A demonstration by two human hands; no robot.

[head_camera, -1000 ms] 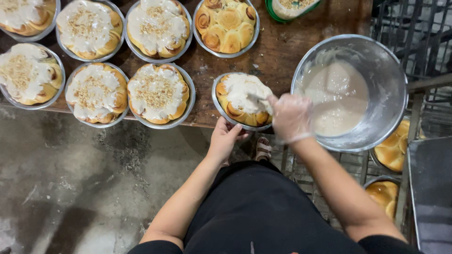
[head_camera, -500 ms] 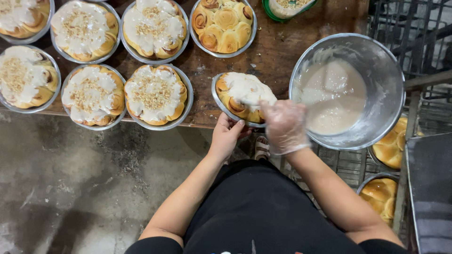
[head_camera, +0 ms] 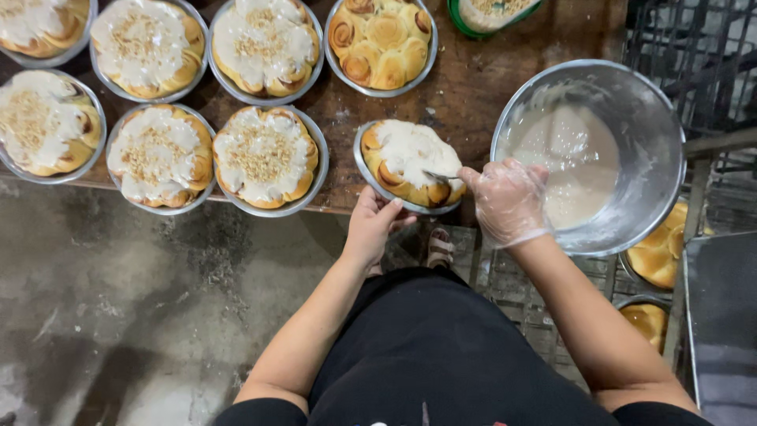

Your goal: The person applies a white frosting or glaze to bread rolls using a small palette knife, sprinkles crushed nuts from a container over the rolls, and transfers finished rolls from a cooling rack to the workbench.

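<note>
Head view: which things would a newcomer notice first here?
First, the iced buns in a round tin at the table edge, where the gloved right hand spreads white icing with a utensil and the left hand holds the tin. Right of it stands a steel bowl of icing.

Shiny metal bowl (head_camera: 661, 126), worn wooden table (head_camera: 465, 71)

The gloved right hand (head_camera: 509, 199) now sits lower and further right, off the bun pan (head_camera: 410, 167) toward the icing bowl (head_camera: 591, 154), its spoon (head_camera: 440, 177) trailing over icing that covers more of the buns.
</note>
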